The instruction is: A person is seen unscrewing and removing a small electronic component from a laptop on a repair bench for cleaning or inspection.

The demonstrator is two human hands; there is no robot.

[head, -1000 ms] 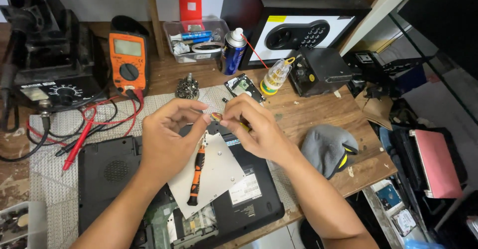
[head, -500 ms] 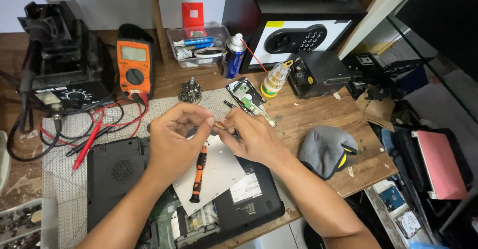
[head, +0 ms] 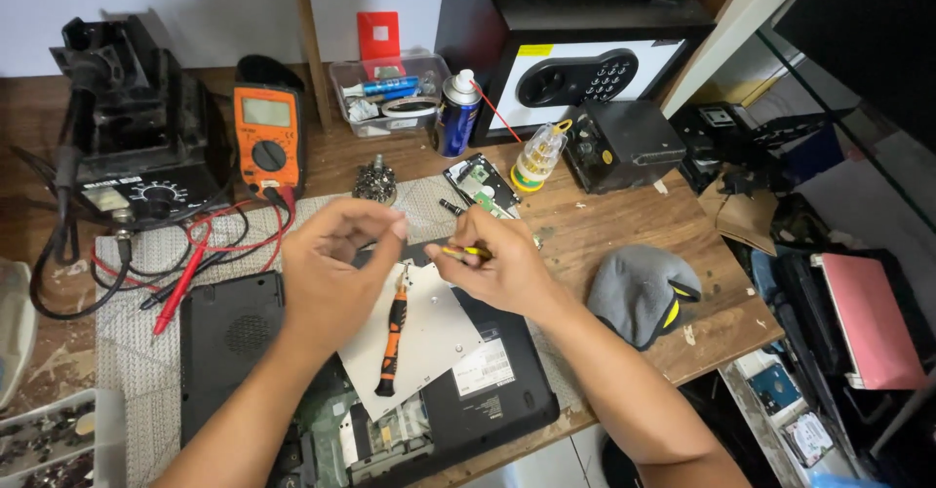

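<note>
Head view showed our right hand (head: 502,266) pinching a yellow-handled tool (head: 464,251), left hand (head: 336,259) loosely curled and empty above the laptop (head: 244,337); we judged steadying it mattered.

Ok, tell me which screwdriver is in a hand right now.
The small yellow-handled screwdriver, pinched in the right hand. The orange-and-black screwdriver lies untouched on the silver cover plate beneath the left hand.

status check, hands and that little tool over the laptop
Left hand raised, fingers curled, apparently empty. Right hand pinching small yellow-handled tool. Both above open laptop; orange screwdriver lies on grey panel beneath.
</note>
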